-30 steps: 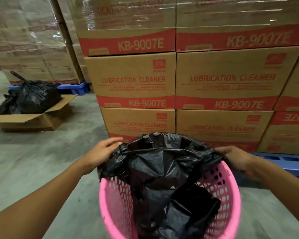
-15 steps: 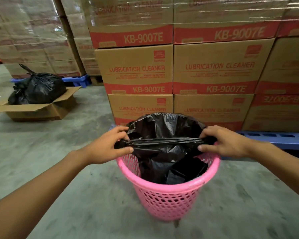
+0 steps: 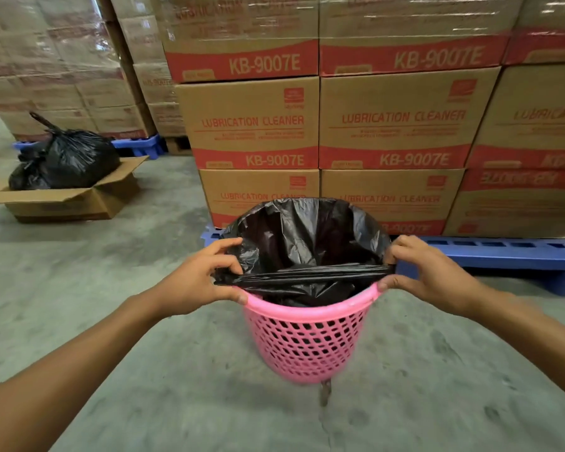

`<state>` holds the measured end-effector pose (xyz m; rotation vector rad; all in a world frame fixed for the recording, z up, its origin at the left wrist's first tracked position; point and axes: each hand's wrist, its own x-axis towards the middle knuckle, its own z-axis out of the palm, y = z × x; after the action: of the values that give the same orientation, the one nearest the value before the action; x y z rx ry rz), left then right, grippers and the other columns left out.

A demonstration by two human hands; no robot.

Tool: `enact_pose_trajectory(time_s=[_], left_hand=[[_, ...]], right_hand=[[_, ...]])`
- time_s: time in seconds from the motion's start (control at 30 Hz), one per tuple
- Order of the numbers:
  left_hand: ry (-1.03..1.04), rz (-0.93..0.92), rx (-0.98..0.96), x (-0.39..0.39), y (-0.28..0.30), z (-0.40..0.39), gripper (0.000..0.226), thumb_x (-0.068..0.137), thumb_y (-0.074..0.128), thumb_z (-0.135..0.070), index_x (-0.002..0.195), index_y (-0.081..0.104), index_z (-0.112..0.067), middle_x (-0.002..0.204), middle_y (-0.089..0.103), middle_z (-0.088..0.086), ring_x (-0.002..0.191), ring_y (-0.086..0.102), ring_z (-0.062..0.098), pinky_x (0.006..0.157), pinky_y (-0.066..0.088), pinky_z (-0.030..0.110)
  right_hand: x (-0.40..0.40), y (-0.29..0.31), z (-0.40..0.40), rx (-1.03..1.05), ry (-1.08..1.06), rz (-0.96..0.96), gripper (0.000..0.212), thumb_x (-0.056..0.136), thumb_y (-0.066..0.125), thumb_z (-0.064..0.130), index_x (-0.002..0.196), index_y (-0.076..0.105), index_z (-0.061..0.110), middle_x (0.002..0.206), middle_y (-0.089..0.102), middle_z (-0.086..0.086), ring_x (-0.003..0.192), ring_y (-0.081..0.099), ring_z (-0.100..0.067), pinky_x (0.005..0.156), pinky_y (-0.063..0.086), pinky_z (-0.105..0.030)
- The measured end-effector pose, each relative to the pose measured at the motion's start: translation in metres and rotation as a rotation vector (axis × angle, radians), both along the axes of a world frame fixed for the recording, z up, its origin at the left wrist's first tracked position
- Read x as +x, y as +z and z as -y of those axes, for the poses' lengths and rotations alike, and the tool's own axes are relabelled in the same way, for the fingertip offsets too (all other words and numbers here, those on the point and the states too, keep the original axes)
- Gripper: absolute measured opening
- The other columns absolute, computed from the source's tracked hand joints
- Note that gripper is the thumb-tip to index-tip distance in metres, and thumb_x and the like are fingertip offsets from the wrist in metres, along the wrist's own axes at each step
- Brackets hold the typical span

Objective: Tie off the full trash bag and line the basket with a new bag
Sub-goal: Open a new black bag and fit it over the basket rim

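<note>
— What is seen at the back?
— Stacked cartons [image 3: 392,119] marked "LUBRICATION CLEANER" and "KB-9007E" are ranged on a blue pallet [image 3: 503,256], wrapped in film higher up. The concrete floor [image 3: 111,321] is spread before them.

— And to the left?
— An open cardboard box [image 3: 69,200] is set on the floor, well apart from the basket; a tied black bag [image 3: 69,158] is held in it.

— Where is the basket found?
— The pink basket [image 3: 304,340] is stood upright on the floor, near the pallet. A new black bag [image 3: 307,233] is lodged inside it, its far edge raised above the rim.

— How is the bag gripped?
— Its near edge is stretched taut across the mouth. The left hand [image 3: 196,282] is closed on one end, the right hand [image 3: 428,272] is pinched on the other, both beside the rim.
</note>
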<state>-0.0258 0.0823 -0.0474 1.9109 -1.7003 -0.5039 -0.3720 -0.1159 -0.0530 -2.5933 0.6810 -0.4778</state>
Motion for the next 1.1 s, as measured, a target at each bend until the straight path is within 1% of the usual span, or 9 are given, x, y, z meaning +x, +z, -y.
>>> enact_pose_trajectory(time_s=[0.1, 0.17, 0.27, 0.33, 0.53, 0.73, 0.87, 0.97, 1.1], left_hand=[[0.020, 0.044, -0.153, -0.014, -0.011, 0.003, 0.024, 0.070, 0.082, -0.039, 0.077, 0.063, -0.027, 0.141, 0.046, -0.010, 0.122, 0.046, -0.004, 0.095, 0.036, 0.014], [0.031, 0.123, -0.292, -0.022, -0.021, -0.001, 0.021, 0.074, 0.076, -0.039, 0.076, 0.063, -0.022, 0.126, 0.053, -0.001, 0.112, 0.048, -0.002, 0.089, 0.035, 0.007], [0.060, 0.290, -0.475, -0.029, -0.042, -0.010, 0.022, 0.082, 0.072, -0.031, 0.083, 0.065, -0.010, 0.103, 0.051, 0.005, 0.096, 0.051, 0.019, 0.088, 0.046, 0.027], [0.077, 0.344, -0.527, -0.033, -0.054, -0.014, 0.019, 0.087, 0.072, -0.026, 0.089, 0.066, -0.008, 0.099, 0.051, 0.005, 0.092, 0.051, 0.024, 0.079, 0.051, 0.039], [0.086, 0.393, -0.569, -0.037, -0.065, -0.018, 0.022, 0.087, 0.066, -0.031, 0.090, 0.071, -0.010, 0.103, 0.056, 0.007, 0.101, 0.051, 0.024, 0.084, 0.049, 0.038], [0.113, 0.439, -0.590, -0.036, -0.082, -0.023, 0.021, 0.089, 0.064, -0.026, 0.094, 0.073, -0.008, 0.105, 0.056, 0.012, 0.109, 0.051, 0.032, 0.092, 0.045, 0.035], [0.151, 0.416, -0.596, -0.045, -0.085, -0.019, 0.020, 0.085, 0.069, -0.029, 0.089, 0.069, -0.009, 0.103, 0.055, 0.010, 0.108, 0.049, 0.032, 0.092, 0.044, 0.037], [0.126, 0.494, -0.600, -0.050, -0.074, -0.017, 0.024, 0.083, 0.071, -0.033, 0.086, 0.065, -0.010, 0.109, 0.056, 0.010, 0.111, 0.046, 0.028, 0.094, 0.039, 0.033], [0.013, 0.587, -0.596, -0.056, -0.063, -0.014, 0.019, 0.086, 0.065, -0.033, 0.091, 0.066, -0.014, 0.106, 0.061, 0.007, 0.105, 0.051, 0.022, 0.090, 0.037, 0.033]], right_hand=[[-0.003, -0.020, -0.003, -0.189, -0.124, 0.098, 0.028, 0.081, 0.061, 0.047, 0.086, 0.052, 0.021, 0.092, 0.049, 0.007, 0.089, 0.045, -0.018, 0.072, 0.037, -0.028], [-0.005, -0.037, -0.006, -0.261, -0.179, 0.169, 0.032, 0.082, 0.060, 0.043, 0.089, 0.059, 0.012, 0.094, 0.052, 0.001, 0.088, 0.050, -0.020, 0.073, 0.042, -0.030], [-0.006, -0.058, -0.015, -0.249, -0.179, 0.242, 0.031, 0.083, 0.065, 0.038, 0.094, 0.069, 0.009, 0.102, 0.055, -0.003, 0.091, 0.055, -0.016, 0.080, 0.048, -0.029], [-0.005, -0.064, -0.019, -0.206, -0.193, 0.287, 0.028, 0.082, 0.066, 0.033, 0.095, 0.071, 0.009, 0.106, 0.053, -0.005, 0.092, 0.055, -0.012, 0.083, 0.048, -0.027], [-0.003, -0.069, -0.019, -0.181, -0.194, 0.320, 0.020, 0.080, 0.069, 0.026, 0.087, 0.073, 0.008, 0.103, 0.053, -0.006, 0.091, 0.057, -0.015, 0.086, 0.048, -0.027], [-0.008, -0.071, -0.024, -0.159, -0.196, 0.299, 0.022, 0.082, 0.066, 0.028, 0.093, 0.077, 0.013, 0.104, 0.058, 0.003, 0.099, 0.059, -0.010, 0.088, 0.034, -0.002], [-0.010, -0.064, -0.025, -0.182, -0.180, 0.232, 0.026, 0.083, 0.067, 0.038, 0.096, 0.074, 0.017, 0.106, 0.055, 0.006, 0.094, 0.061, -0.015, 0.084, 0.046, -0.023], [-0.006, -0.058, -0.027, -0.334, -0.165, 0.211, 0.027, 0.084, 0.069, 0.038, 0.094, 0.071, 0.013, 0.103, 0.054, -0.003, 0.093, 0.057, -0.023, 0.078, 0.050, -0.038], [0.005, -0.054, -0.034, -0.513, -0.063, 0.240, 0.024, 0.087, 0.067, 0.032, 0.093, 0.065, 0.010, 0.091, 0.060, -0.004, 0.082, 0.055, -0.026, 0.067, 0.048, -0.036]])
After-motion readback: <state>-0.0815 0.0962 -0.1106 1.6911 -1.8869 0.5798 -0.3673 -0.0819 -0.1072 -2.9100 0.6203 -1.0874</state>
